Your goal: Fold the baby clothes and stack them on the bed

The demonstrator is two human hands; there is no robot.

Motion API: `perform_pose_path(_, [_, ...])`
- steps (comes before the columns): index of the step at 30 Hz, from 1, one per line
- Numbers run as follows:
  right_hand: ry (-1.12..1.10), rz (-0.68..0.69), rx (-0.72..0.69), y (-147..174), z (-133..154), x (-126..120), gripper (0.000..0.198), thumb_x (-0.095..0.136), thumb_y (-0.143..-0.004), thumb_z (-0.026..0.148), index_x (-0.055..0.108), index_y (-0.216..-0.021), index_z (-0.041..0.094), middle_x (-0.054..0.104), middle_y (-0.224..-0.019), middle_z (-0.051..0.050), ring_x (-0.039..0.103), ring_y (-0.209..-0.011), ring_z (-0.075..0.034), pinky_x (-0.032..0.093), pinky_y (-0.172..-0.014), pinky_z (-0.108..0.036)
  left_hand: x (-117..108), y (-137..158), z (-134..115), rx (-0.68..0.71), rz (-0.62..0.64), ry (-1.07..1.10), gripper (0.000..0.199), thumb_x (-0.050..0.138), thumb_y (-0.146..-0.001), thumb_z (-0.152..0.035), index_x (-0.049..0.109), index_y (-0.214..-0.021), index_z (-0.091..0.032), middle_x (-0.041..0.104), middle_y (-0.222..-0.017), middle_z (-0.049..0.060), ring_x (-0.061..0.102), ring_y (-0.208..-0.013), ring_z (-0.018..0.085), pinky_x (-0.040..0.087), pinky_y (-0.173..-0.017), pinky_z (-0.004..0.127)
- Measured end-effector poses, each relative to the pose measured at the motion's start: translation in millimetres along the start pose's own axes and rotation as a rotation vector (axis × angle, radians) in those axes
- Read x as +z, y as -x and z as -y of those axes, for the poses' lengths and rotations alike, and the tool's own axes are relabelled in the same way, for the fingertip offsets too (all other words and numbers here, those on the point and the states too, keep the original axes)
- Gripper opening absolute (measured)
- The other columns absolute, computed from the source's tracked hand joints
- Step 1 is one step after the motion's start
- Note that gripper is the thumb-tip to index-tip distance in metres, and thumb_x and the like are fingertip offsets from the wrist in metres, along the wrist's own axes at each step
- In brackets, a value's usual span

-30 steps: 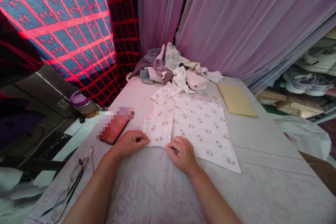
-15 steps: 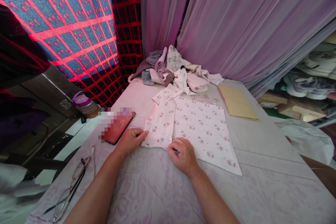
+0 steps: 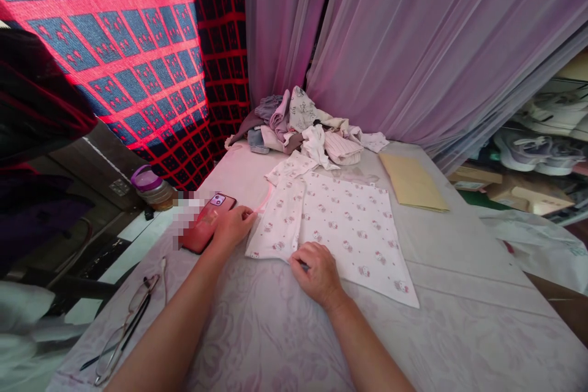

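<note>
A small white shirt (image 3: 358, 229) printed with pink cartoon cats lies flat on the bed sheet, its left part folded over toward the middle. Pink trim runs along its left edge. My left hand (image 3: 236, 225) is at that edge, thumb and fingers pinched together on the trim. Fingers curled, my right hand (image 3: 316, 272) grips the near hem where the folded part ends; the cloth inside its grip is mostly hidden.
Behind the shirt is a heap of clothes (image 3: 298, 128). A yellow envelope (image 3: 411, 184) lies at right. To the left are a red-cased phone (image 3: 206, 226), eyeglasses (image 3: 122, 334), a white cable (image 3: 164, 282) and a purple-lidded jar (image 3: 149, 184). Curtains hang behind.
My left hand has slid up along the shirt's left edge, away from the near corner. My right hand has stayed at the hem. The phone's camera end now shows.
</note>
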State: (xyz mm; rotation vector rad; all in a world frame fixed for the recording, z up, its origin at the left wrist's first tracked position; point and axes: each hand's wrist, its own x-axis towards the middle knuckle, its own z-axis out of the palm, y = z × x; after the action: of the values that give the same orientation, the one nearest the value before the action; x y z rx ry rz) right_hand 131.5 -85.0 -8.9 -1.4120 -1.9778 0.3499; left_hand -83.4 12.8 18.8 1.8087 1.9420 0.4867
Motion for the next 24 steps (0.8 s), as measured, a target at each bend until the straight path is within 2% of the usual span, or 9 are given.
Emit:
perform_pose_path(3, [-0.006, -0.004, -0.004, 0, 0, 0, 0.020, 0.056, -0.082, 0.018, 0.063, -0.063, 0.021, 0.057, -0.064, 0.001, 0.051, -0.068, -0.013, 0.032, -0.067, -0.028, -2, -10, -9, -0.020, 0.014, 0.013, 0.030, 0.054, -0.081, -0.048, 0.066, -0.079, -0.020, 0.068, -0.071, 0.002, 0.060, -0.066, 0.018, 0.035, -0.056, 0.026])
perform_pose_path(5, [-0.004, -0.003, -0.010, 0, 0, 0, 0.020, 0.056, -0.082, 0.018, 0.063, -0.064, 0.021, 0.057, -0.065, 0.001, 0.051, -0.068, -0.013, 0.032, -0.067, -0.028, 0, -15, -11, 0.014, -0.039, 0.018, 0.027, 0.053, -0.083, -0.044, 0.065, -0.080, -0.021, 0.068, -0.072, 0.002, 0.059, -0.066, 0.017, 0.034, -0.056, 0.026])
perform_pose_path(7, [0.002, -0.004, -0.014, -1, 0, -1, 0.020, 0.056, -0.082, 0.018, 0.063, -0.063, 0.021, 0.057, -0.064, 0.001, 0.051, -0.068, -0.013, 0.032, -0.067, -0.028, 3, -17, -9, 0.052, -0.080, -0.001, 0.024, 0.052, -0.084, -0.041, 0.064, -0.080, -0.021, 0.068, -0.074, 0.002, 0.059, -0.068, 0.017, 0.034, -0.056, 0.026])
perform_pose_path(11, [0.008, -0.009, -0.013, -1, 0, -2, 0.021, 0.057, -0.081, 0.018, 0.061, -0.061, 0.021, 0.056, -0.062, 0.001, 0.051, -0.067, -0.012, 0.031, -0.066, -0.028, 10, -16, 0, 0.086, -0.083, -0.033, 0.024, 0.052, -0.084, -0.044, 0.062, -0.083, -0.022, 0.068, -0.077, 0.002, 0.059, -0.070, 0.018, 0.033, -0.055, 0.026])
perform_pose_path(15, [0.002, -0.005, -0.018, -1, 2, -2, 0.022, 0.056, -0.082, 0.018, 0.061, -0.061, 0.021, 0.056, -0.062, 0.001, 0.051, -0.066, -0.013, 0.032, -0.065, -0.028, 14, -8, 7, 0.082, -0.140, 0.072, 0.023, 0.054, -0.082, -0.044, 0.059, -0.088, -0.023, 0.067, -0.080, 0.000, 0.060, -0.070, 0.016, 0.038, -0.058, 0.024])
perform_pose_path(19, [-0.046, -0.053, -0.008, 0, -1, -4, 0.015, 0.051, -0.085, 0.020, 0.064, -0.077, 0.022, 0.063, -0.072, 0.000, 0.056, -0.073, -0.014, 0.036, -0.070, -0.028, 17, 5, 13, 0.116, -0.183, 0.210, 0.020, 0.052, -0.082, -0.040, 0.058, -0.084, -0.021, 0.064, -0.071, -0.002, 0.058, -0.062, 0.013, 0.041, -0.058, 0.023])
perform_pose_path(21, [-0.021, -0.111, 0.036, 0, -7, -8, 0.015, 0.048, -0.087, 0.021, 0.063, -0.085, 0.021, 0.066, -0.079, -0.002, 0.058, -0.076, -0.016, 0.037, -0.072, -0.029, 19, 10, 16, 0.147, -0.191, 0.244, 0.021, 0.050, -0.083, -0.040, 0.059, -0.084, -0.021, 0.063, -0.070, -0.003, 0.058, -0.061, 0.012, 0.041, -0.058, 0.023])
perform_pose_path(24, [0.096, -0.183, 0.142, 0, -21, -14, 0.017, 0.046, -0.086, 0.019, 0.062, -0.088, 0.021, 0.068, -0.081, -0.003, 0.059, -0.077, -0.018, 0.038, -0.073, -0.030, 20, 13, 19, 0.171, -0.180, 0.268, 0.023, 0.049, -0.084, -0.041, 0.060, -0.085, -0.021, 0.064, -0.071, -0.002, 0.058, -0.062, 0.012, 0.041, -0.059, 0.022])
